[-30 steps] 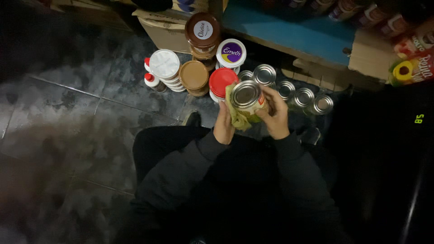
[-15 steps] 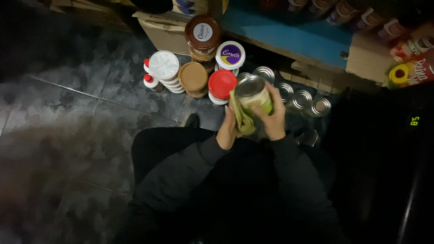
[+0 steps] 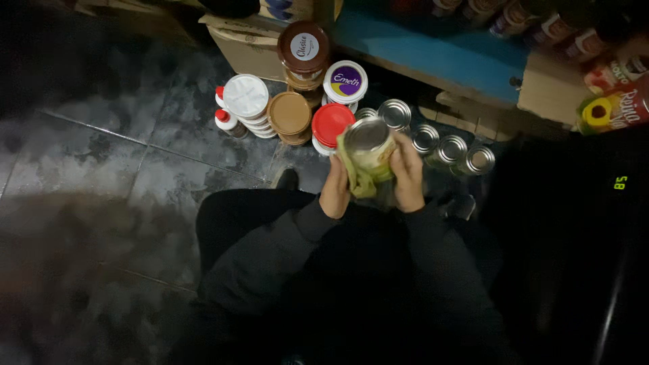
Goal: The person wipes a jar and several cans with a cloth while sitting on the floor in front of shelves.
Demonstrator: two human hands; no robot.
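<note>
Both hands are up in front of the chest, and between them sits a tin can [image 3: 368, 143] with a pale label, its silver lid facing the camera. The left hand [image 3: 336, 191] presses a yellow-green cloth [image 3: 358, 177] against the can's side, fingers curled and grasping cloth and can together. The right hand [image 3: 407, 177] cups the other side, fingers wrapped firmly around the can. So the can is held in the air, above the grey tiled floor [image 3: 135, 169], just over the person's dark-sleeved lap.

Just beyond the hands, a row of similar tins [image 3: 451, 150] stands on the floor near the blue shelf [image 3: 439, 54]. To the left sit stacked tubs: a red-lidded tub [image 3: 332, 126], a brown-lidded tub [image 3: 289, 115], a white-lidded stack [image 3: 246, 99], and a tall brown-capped jar [image 3: 303, 49].

The risk here, as I judge it: the cloth sits between palm and metal, so the can could slip. A drop would land it among the standing tins and knock them over, or tip the stacked tubs just beside.
</note>
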